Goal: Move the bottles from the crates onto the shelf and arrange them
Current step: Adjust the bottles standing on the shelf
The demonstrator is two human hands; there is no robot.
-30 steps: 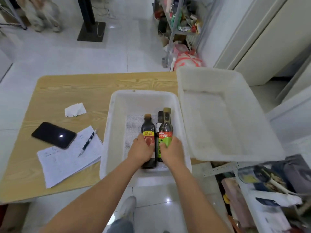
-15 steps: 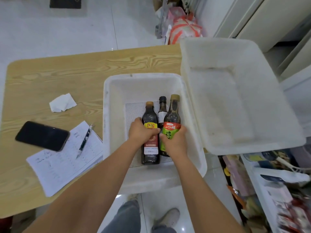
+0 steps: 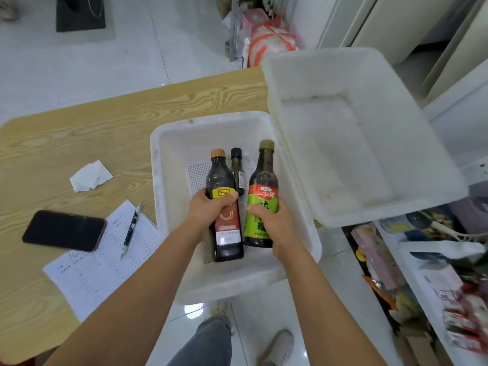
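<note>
Left hand fingers curl round red bottle at its label. Right hand wraps green bottle likewise. Mid-body grips, likely for balance, two per trip. Both inside crate. Small bottle lies just beyond the fingers, untouched.

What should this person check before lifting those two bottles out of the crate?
1. Left hand grips the red-label bottle round its middle: ok.
2. Right hand grips the green-label bottle: ok.
3. Caps on both held bottles: ok.
4. Small bottle between them clear of the lift: cannot tell.
5. Crate seated on the table: its near end overhangs the edge, not ok.
6. Free room on the shelf: not clearly in view, cannot tell.
</note>
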